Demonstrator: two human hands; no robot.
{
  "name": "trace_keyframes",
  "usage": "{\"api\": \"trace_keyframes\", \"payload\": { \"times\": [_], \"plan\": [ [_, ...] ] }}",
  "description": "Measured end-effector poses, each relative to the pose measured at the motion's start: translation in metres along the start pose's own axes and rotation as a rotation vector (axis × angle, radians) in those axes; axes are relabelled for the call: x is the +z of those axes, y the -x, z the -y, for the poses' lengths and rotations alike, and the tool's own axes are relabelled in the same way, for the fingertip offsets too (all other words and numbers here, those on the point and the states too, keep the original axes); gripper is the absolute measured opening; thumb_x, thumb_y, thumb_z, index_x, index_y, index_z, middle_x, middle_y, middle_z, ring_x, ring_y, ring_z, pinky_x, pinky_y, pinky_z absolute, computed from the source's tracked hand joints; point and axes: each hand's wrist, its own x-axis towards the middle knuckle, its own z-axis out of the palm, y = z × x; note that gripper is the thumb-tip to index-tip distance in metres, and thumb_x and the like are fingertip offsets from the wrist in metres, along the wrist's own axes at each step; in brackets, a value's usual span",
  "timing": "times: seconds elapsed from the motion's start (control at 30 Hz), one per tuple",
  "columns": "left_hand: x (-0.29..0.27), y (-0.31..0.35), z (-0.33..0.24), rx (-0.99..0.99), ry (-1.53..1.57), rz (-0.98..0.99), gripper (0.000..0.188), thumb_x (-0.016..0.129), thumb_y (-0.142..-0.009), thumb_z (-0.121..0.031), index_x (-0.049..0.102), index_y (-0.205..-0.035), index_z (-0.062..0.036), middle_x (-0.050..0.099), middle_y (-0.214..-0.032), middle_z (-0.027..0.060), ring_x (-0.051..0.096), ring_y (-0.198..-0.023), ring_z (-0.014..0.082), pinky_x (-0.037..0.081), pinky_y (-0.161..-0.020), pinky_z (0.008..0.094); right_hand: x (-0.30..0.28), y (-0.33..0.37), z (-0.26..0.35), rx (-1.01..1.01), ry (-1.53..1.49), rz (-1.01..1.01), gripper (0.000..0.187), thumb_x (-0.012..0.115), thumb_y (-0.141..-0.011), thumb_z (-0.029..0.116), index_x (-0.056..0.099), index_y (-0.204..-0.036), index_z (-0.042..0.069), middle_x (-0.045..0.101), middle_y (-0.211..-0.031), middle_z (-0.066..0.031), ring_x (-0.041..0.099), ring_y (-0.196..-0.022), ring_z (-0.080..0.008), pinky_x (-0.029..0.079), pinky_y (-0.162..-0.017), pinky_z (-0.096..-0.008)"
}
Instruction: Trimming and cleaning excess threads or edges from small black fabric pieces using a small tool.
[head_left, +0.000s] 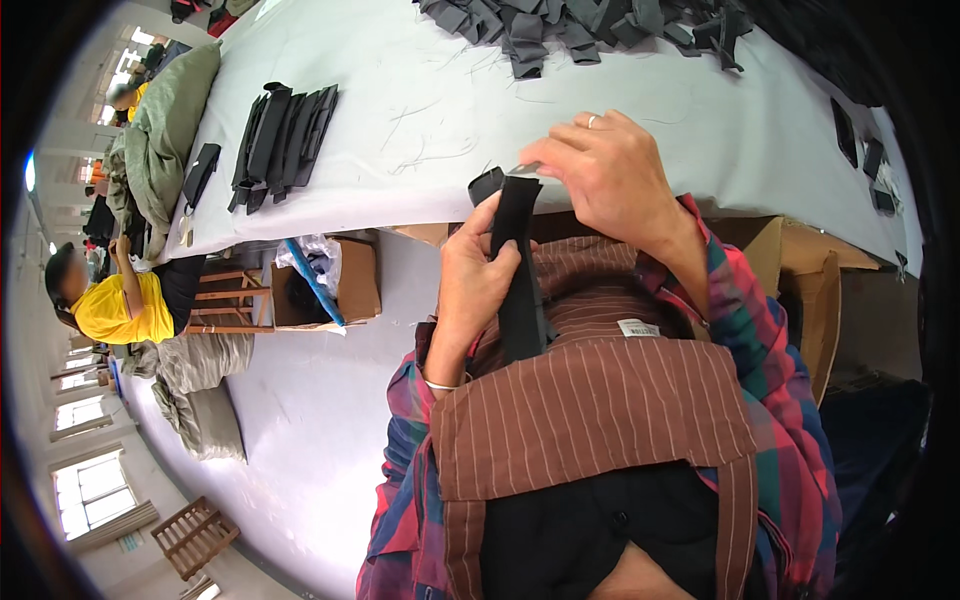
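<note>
Brown pinstriped apron [600, 410] nearest the camera, worn over a black top [600, 520]; plaid sleeves [760, 330] either side. Left hand [476, 275] closed on a black fabric strip [518, 255], thumb laid across its front; pale bangle [440, 385] at that wrist. Strip held upright in front of the chest, by the near edge of the white surface [400, 190], lower end hanging against the apron. Beside its top end, a curled black end [486, 185]; cannot tell whether it belongs to the same piece. Right hand [610, 175], ring on one finger, has thumb and forefinger together on a small metallic piece [526, 168], just by the strip's top; exact kind too small to tell. Farther left on the surface: a row of black strips [285, 145] lying side by side, partly overlapping, and a dark folded piece [201, 175] near them. Far side: loose heap of dark grey cloth pieces [600, 25]. Stray threads [440, 155] scattered between. Below surface level, left, an open cardboard box [358, 280] with clear plastic inside. Beyond it, a co-worker in a yellow shirt [125, 308].
</note>
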Motion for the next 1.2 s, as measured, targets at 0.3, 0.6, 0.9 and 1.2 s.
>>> {"api": "trace_keyframes", "payload": {
  "times": [0.3,0.6,0.9,1.2],
  "plan": [
    [-0.001,0.005,0.003,0.036,0.089,-0.001,0.049,0.047,-0.082,0.011,0.051,-0.129,-0.001,0.069,-0.087,0.0093,0.066,-0.073,0.0104,0.053,-0.06,0.0231,-0.002,0.005,0.014,0.153,-0.308,-0.037,0.023,0.071,-0.077,0.028,0.067,-0.098,0.018,0.064,-0.079,-0.0013,0.061,-0.074,-0.023,0.047,-0.065,-0.0356],
    [-0.003,0.01,-0.008,-0.068,0.305,0.14,0.057,0.045,-0.082,0.01,0.04,-0.137,-0.0009,0.067,-0.09,0.0134,0.067,-0.071,0.0164,0.057,-0.055,0.027,0.0,0.008,0.014,0.11,-0.172,-0.076,0.021,0.07,-0.078,0.028,0.068,-0.097,0.02,0.062,-0.075,0.0003,0.059,-0.07,-0.0209,0.044,-0.064,-0.0342],
    [-0.004,0.012,-0.014,-0.103,0.335,0.122,0.073,0.045,-0.079,0.011,0.026,-0.147,-0.0049,0.063,-0.107,0.013,0.068,-0.078,0.0178,0.058,-0.056,0.0275,0.002,0.009,0.014,0.114,-0.08,-0.058,0.017,0.07,-0.078,0.026,0.069,-0.095,0.022,0.058,-0.07,0.0019,0.056,-0.066,-0.0189,0.041,-0.063,-0.0328],
    [-0.007,0.011,-0.013,-0.117,0.338,0.132,0.073,0.045,-0.079,0.011,0.026,-0.148,-0.0055,0.061,-0.111,0.013,0.068,-0.079,0.0184,0.058,-0.055,0.027,-0.001,0.009,0.014,0.033,0.037,0.039,0.018,0.066,-0.083,0.027,0.071,-0.1,0.027,0.049,-0.065,-0.0001,0.054,-0.061,-0.0174,0.036,-0.061,-0.0325]
  ]
}}
